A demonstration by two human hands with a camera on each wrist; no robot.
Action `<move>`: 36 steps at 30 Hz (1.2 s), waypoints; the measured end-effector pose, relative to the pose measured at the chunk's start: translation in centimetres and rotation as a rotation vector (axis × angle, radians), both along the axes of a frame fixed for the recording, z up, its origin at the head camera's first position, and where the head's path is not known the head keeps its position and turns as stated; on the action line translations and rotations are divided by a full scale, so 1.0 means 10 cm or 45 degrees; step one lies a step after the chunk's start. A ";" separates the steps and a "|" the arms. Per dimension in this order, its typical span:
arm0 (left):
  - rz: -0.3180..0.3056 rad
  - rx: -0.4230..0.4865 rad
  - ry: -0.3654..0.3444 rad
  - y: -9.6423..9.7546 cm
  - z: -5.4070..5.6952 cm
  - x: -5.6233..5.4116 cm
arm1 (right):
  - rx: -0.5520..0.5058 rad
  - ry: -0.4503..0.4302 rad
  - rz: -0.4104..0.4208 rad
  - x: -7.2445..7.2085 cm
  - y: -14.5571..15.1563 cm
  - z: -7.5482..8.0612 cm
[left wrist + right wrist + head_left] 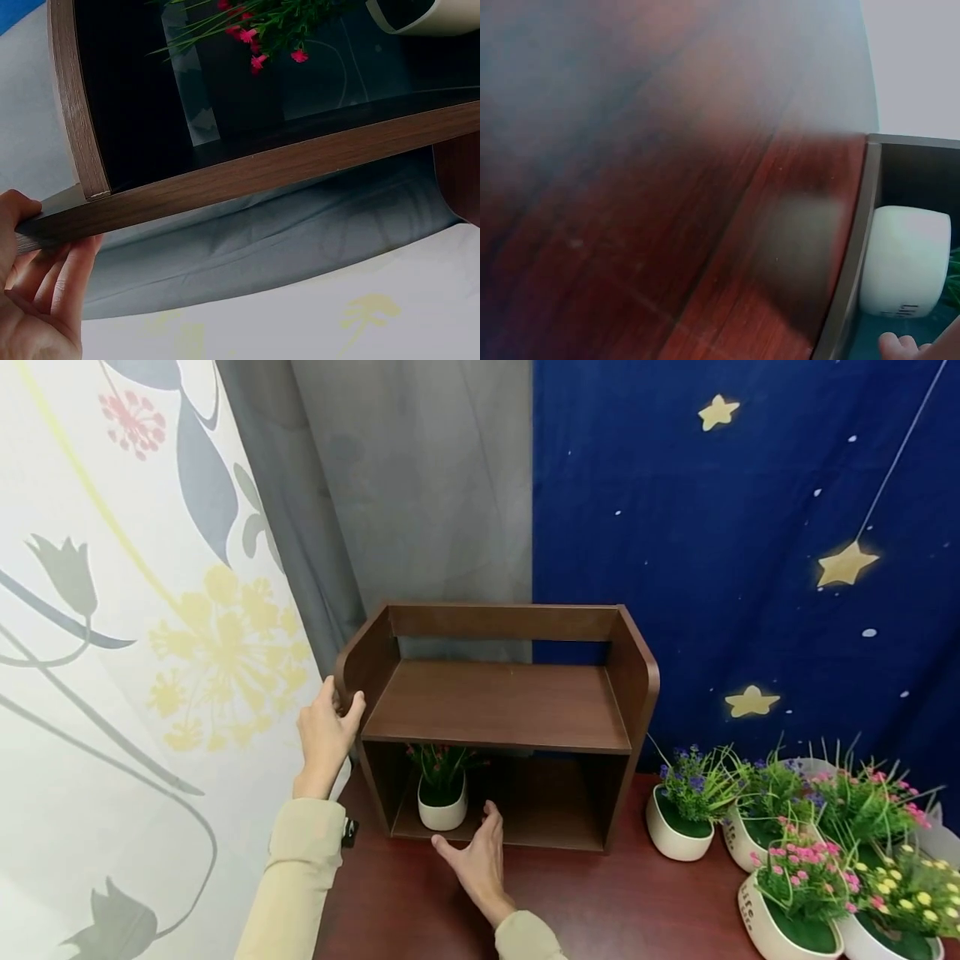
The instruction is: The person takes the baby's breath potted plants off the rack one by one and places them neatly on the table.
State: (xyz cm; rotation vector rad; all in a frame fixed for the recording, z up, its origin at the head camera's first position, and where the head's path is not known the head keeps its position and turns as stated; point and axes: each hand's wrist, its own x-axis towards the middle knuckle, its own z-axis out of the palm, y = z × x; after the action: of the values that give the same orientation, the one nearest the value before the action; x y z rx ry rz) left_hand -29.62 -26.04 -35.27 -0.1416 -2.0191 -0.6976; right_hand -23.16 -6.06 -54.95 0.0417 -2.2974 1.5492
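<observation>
A brown wooden desk shelf with two levels stands on the table. My left hand grips the edge of its left side panel, thumb on one face and fingers on the other, as the left wrist view shows at the panel edge. Inside the lower compartment, towards the left, a white pot holds an upright plant with red-pink flowers. Just in front of that pot is my right hand, thumb and fingers spread apart, holding nothing. The right wrist view shows the pot beside some fingertips.
Several potted flower plants stand to the right of the shelf, among them a purple one, a pink one and a yellow one. The reddish table lies in front. Grey and blue star-patterned curtains hang behind.
</observation>
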 end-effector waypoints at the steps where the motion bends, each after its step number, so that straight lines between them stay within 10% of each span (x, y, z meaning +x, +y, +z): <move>1: 0.000 -0.001 0.001 0.00 -0.01 0.00 | 0.025 -0.001 -0.004 -0.02 -0.03 -0.02; 36: -0.009 -0.025 0.031 -0.02 -0.02 -0.01 | 0.034 0.003 -0.266 -0.52 -0.53 -0.14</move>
State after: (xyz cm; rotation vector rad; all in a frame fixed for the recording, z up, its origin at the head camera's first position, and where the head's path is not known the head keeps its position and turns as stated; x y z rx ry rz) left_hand -29.76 -26.22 -35.48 -0.1679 -2.0032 -0.6771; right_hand -28.39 -11.35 -56.36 -0.1841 -2.2402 1.4119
